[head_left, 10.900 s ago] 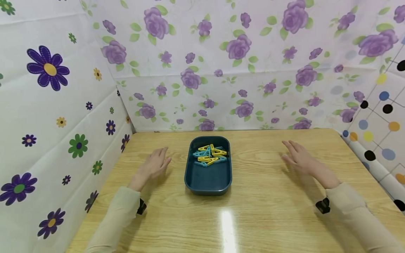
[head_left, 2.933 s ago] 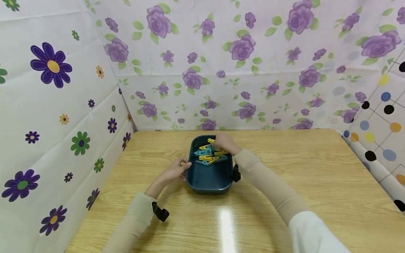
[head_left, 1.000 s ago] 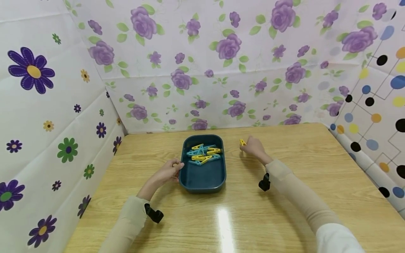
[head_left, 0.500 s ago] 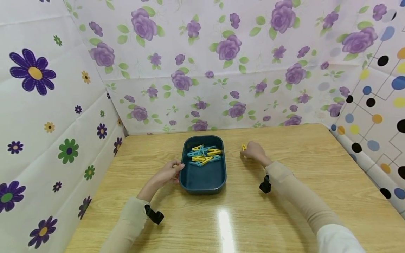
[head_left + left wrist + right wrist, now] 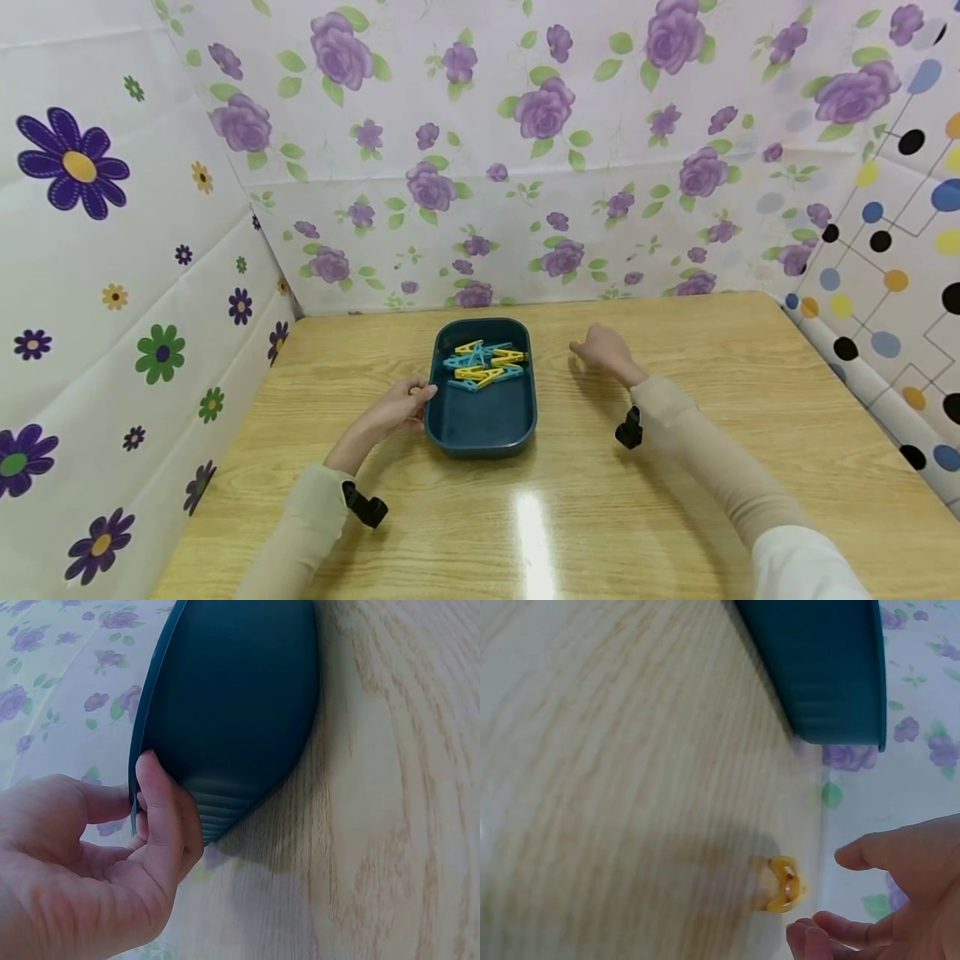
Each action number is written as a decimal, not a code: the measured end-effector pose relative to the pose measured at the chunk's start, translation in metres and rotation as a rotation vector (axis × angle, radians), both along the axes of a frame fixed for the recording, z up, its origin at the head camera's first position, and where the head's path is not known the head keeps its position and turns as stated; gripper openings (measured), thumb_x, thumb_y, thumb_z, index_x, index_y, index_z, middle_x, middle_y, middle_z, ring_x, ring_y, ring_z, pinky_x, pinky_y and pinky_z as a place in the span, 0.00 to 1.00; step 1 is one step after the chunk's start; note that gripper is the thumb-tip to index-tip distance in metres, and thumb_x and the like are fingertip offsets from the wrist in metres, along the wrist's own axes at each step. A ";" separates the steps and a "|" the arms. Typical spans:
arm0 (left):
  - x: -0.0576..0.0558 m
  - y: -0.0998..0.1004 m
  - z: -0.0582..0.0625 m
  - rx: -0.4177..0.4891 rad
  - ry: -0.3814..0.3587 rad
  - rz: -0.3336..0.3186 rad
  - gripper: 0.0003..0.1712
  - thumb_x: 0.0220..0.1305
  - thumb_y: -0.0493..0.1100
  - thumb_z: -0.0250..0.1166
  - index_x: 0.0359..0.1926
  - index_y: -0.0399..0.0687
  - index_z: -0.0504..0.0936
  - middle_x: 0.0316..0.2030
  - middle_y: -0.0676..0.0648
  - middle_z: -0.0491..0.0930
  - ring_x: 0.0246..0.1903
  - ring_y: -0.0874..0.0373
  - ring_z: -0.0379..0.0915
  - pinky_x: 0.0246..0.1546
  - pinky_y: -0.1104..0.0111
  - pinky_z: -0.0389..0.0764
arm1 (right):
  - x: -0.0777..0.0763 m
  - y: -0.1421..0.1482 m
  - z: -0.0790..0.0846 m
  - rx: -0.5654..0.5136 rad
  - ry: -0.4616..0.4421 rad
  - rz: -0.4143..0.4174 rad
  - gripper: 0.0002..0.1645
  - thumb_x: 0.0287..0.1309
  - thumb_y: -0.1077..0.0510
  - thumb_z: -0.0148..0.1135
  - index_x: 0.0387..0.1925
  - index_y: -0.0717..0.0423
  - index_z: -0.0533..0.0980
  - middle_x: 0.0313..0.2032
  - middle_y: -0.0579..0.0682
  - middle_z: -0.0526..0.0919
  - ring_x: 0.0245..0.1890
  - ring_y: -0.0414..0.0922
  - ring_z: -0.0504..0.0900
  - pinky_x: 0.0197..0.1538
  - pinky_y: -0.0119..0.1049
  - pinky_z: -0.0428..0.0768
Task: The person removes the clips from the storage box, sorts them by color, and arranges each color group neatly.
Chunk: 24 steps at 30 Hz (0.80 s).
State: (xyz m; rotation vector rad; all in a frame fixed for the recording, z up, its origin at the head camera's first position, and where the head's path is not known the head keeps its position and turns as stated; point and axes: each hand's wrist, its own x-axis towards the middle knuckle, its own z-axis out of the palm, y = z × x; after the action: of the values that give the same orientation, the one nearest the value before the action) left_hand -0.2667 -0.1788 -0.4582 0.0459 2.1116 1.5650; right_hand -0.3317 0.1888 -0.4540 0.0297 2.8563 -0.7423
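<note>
The worktop (image 5: 390, 550) carries a tray (image 5: 480, 425), rim pinched by the left hand (image 5: 397, 407); the right hand (image 5: 606, 352), fingers parted and empty. Pegs (image 5: 468, 373) lie inside; one yellow peg (image 5: 793, 885) seemingly stands outside, mostly screened from above by that hand.

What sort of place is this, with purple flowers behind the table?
Maybe a little booth for filming tabletop work: a purple-rose sheet and a dotted sheet border a wood-grain table, and small black wrist cameras are in view.
</note>
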 end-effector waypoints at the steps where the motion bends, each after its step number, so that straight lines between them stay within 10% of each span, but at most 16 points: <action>1: 0.000 0.000 0.000 0.000 0.000 0.001 0.11 0.76 0.47 0.48 0.47 0.43 0.63 0.22 0.51 0.69 0.21 0.60 0.68 0.26 0.68 0.75 | -0.001 -0.001 0.002 -0.002 0.005 0.001 0.31 0.66 0.49 0.52 0.08 0.48 0.57 0.08 0.40 0.53 0.11 0.35 0.49 0.16 0.28 0.53; 10: 0.000 -0.001 0.002 -0.003 0.009 -0.013 0.12 0.76 0.47 0.48 0.46 0.43 0.63 0.23 0.51 0.69 0.21 0.60 0.68 0.26 0.68 0.75 | -0.008 -0.013 0.014 -0.091 0.165 0.054 0.29 0.64 0.56 0.51 0.08 0.49 0.57 0.08 0.41 0.51 0.11 0.37 0.47 0.18 0.31 0.51; 17: 0.001 0.000 0.002 -0.007 0.019 -0.014 0.13 0.76 0.47 0.48 0.48 0.40 0.63 0.22 0.50 0.69 0.21 0.60 0.68 0.26 0.68 0.75 | -0.009 -0.029 0.022 -0.135 0.284 0.066 0.10 0.64 0.57 0.52 0.35 0.59 0.75 0.28 0.54 0.80 0.19 0.41 0.70 0.28 0.35 0.71; 24: 0.001 -0.001 0.001 -0.006 0.017 -0.019 0.17 0.76 0.47 0.48 0.52 0.35 0.63 0.25 0.49 0.70 0.22 0.60 0.69 0.27 0.67 0.76 | -0.009 -0.043 0.028 -0.175 0.320 0.102 0.10 0.64 0.59 0.53 0.38 0.62 0.77 0.36 0.60 0.84 0.31 0.50 0.82 0.36 0.42 0.79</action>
State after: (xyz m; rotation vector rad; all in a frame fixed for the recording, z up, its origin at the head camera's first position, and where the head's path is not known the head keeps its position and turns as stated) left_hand -0.2653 -0.1795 -0.4572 0.0770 2.1228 1.5522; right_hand -0.3408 0.1457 -0.4259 -0.2821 3.0439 -1.0565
